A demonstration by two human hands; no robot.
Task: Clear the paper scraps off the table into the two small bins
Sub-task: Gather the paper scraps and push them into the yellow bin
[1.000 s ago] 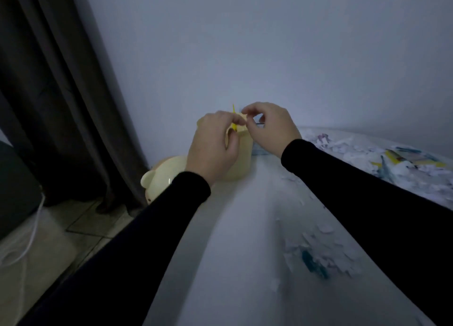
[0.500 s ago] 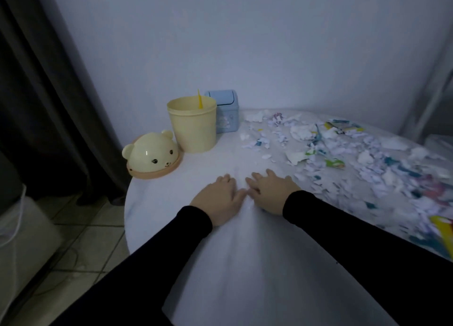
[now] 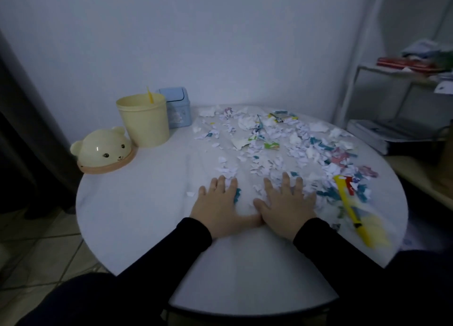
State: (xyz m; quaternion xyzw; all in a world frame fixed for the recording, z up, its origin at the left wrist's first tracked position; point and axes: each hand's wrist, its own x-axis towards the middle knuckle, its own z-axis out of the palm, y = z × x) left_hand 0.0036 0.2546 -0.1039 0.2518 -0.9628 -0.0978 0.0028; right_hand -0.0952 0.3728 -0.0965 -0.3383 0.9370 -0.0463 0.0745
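Note:
Torn paper scraps [image 3: 282, 149], white and coloured, litter the right half of the round white table [image 3: 137, 203]. My left hand [image 3: 220, 203] and my right hand [image 3: 286, 203] lie flat side by side on the tabletop, fingers spread, at the near edge of the scraps, with bits under the fingertips. A cream bin [image 3: 144, 120] stands open at the back left with a yellow strip poking out of it. Its bear-shaped lid [image 3: 105, 151] lies beside it. A small blue bin [image 3: 176, 107] with a swing lid stands behind the cream one.
A yellow utility knife [image 3: 350, 210] lies among scraps at the right, near a yellow paper piece. A white shelf unit [image 3: 402, 80] with stacked items stands to the right. A dark curtain hangs at the left; tiled floor lies below the table's left edge.
Both hands left the cream bin, where they pinched a yellow strip, came down flat on the table, then slid right into the edge of the scraps. The view swung right.

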